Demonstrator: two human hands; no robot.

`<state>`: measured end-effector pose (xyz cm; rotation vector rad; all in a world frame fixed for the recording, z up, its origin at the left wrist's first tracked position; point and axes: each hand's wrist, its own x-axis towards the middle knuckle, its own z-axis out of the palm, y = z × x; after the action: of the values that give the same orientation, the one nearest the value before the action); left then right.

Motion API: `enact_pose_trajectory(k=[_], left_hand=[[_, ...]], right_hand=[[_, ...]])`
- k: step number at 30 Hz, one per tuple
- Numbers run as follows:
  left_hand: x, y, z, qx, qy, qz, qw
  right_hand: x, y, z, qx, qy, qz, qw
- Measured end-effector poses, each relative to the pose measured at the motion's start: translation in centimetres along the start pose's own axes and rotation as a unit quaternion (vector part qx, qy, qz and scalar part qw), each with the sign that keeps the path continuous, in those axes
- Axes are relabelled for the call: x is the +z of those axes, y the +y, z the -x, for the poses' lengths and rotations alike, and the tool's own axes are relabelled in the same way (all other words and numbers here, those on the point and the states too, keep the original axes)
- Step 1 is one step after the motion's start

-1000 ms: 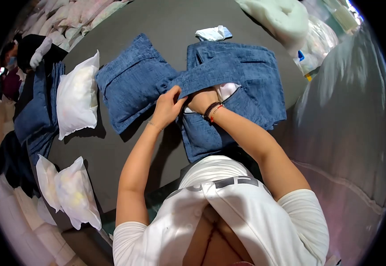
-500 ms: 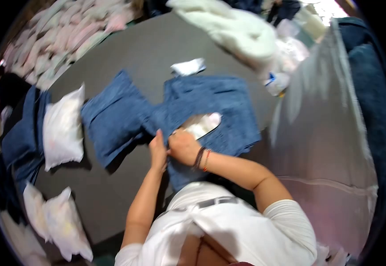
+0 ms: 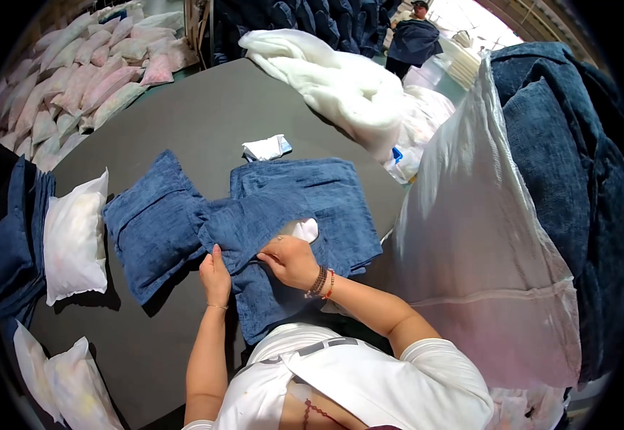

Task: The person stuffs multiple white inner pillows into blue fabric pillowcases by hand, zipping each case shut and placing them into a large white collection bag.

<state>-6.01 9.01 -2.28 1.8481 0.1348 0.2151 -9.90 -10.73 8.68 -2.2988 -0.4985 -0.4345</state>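
Note:
A blue fabric cover [image 3: 251, 218] stretches in front of me, over a stack of folded blue cloth [image 3: 344, 204]. My left hand [image 3: 216, 278] grips the cover's near left edge between thumb and fingers. My right hand [image 3: 290, 259] is closed in a pinch on the cover's near edge, a little to the right. Just beyond the right hand lies a small white item [image 3: 305, 229], partly hidden, whose kind I cannot make out. A plump blue cushion [image 3: 158, 226] adjoins the cover on the left.
White stuffed pillows [image 3: 77, 240] lie left on the grey table [image 3: 204, 104]; beside them is stacked blue fabric [image 3: 14, 244]. A small white packet [image 3: 267, 147] and white fluffy batting [image 3: 333, 82] lie farther back. A large whitish sack [image 3: 469, 236] stands right. A person [image 3: 412, 39] stands in the background.
The view has shifted and sharpened. The blue cover now spreads flatter over the folded stack, covering more of the white item. My hands have moved slightly apart along its edge.

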Motion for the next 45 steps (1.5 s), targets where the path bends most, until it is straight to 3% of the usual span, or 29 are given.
enact_pose_trajectory(k=[4,6,8,9,11,12,13,14,15,17,18,20,22,25,27,28,30,31,32,34,36,38,39,40,42,44,45], left_hand=[[-0.7,-2.8,0.5,-0.015,0.007,0.009,1.0],[-1.8,-4.7,0.6,-0.016,0.0,0.011,1.0],[-3.7,-7.2,0.5,-0.052,0.065,-0.013,0.996],[-5.0,-8.8,0.5,-0.084,0.057,0.02,0.995],[-6.1,-10.6,0.6,-0.119,0.014,-0.079,0.99],[-6.2,-9.9,1.0,-0.119,-0.008,-0.109,0.987],[-5.7,-10.6,1.0,-0.044,0.019,-0.136,0.99],[-5.8,-7.2,1.2,-0.033,0.028,-0.182,0.982],[-5.8,-6.3,0.7,0.088,0.063,-0.21,0.972],[-4.1,2.6,1.1,0.22,0.1,-0.15,0.959],[-3.4,5.8,1.2,0.28,-0.009,-0.134,0.95],[-1.0,9.3,0.7,0.371,-0.245,-0.173,0.879],[1.9,9.4,-0.3,0.473,-0.279,-0.237,0.802],[4.9,9.0,-3.3,0.51,-0.312,-0.249,0.762],[6.5,8.9,-4.7,0.582,-0.373,-0.246,0.679],[7.3,9.0,-5.5,0.586,-0.377,-0.245,0.674],[8.3,9.0,-6.5,0.514,-0.501,-0.279,0.638],[9.0,9.2,-6.5,0.474,-0.501,-0.267,0.673],[9.6,9.1,-6.5,0.481,-0.496,-0.271,0.67],[10.9,7.8,-6.7,0.358,-0.501,-0.256,0.745],[11.6,5.5,-6.9,0.092,-0.535,-0.115,0.832],[12.0,3.5,-6.1,0.034,-0.51,-0.031,0.859],[11.8,4.4,-5.5,0.051,-0.49,-0.05,0.869],[11.6,5.0,-5.0,0.062,-0.469,-0.068,0.878],[11.3,5.2,-5.2,0.069,-0.465,-0.069,0.88],[10.5,5.2,-5.2,0.095,-0.457,-0.055,0.883],[10.2,5.4,-5.1,0.097,-0.453,-0.067,0.883]], right_hand=[[-0.2,0.7,0.8,0.059,-0.021,-0.028,0.998],[-1.4,1.2,0.9,0.025,-0.016,-0.008,1.0],[-4.0,2.3,0.7,0.125,-0.009,-0.049,0.991],[-5.5,3.3,0.5,0.07,-0.018,-0.029,0.997],[-6.3,4.9,0.8,-0.043,-0.04,0.022,0.998],[-5.7,5.2,0.8,-0.035,-0.042,0.012,0.998],[-4.8,5.6,0.7,0.03,-0.011,-0.043,0.999],[-3.8,5.9,0.9,0.099,0.016,-0.1,0.99],[-2.4,6.2,1.3,0.108,0.05,-0.076,0.99],[0.0,6.1,1.9,0.12,0.116,-0.052,0.985],[0.6,5.7,2.1,0.085,0.141,-0.029,0.986],[1.7,5.0,2.5,-0.008,0.197,0.039,0.98],[1.9,4.2,3.0,-0.024,0.209,0.058,0.976],[1.9,3.6,3.9,-0.039,0.22,0.088,0.971],[2.2,3.4,4.4,-0.039,0.207,0.097,0.973],[2.1,3.5,4.6,-0.036,0.213,0.099,0.971],[1.9,3.2,5.0,-0.056,0.169,0.081,0.981],[2.0,2.7,5.1,-0.057,0.166,0.056,0.983],[2.0,2.6,5.1,-0.063,0.173,0.058,0.981],[1.6,3.6,4.7,0.042,0.205,-0.015,0.978],[0.8,6.0,5.5,0.132,0.173,0.007,0.976],[0.2,9.0,6.2,0.196,0.12,0.047,0.972],[1.9,11.6,6.8,0.235,0.118,-0.039,0.964],[1.9,11.6,6.3,0.228,0.124,-0.038,0.965],[1.7,11.6,5.8,0.278,0.138,-0.205,0.928],[1.6,11.0,5.6,0.247,0.148,-0.186,0.939],[1.8,10.6,5.8,0.188,0.176,-0.105,0.961]])
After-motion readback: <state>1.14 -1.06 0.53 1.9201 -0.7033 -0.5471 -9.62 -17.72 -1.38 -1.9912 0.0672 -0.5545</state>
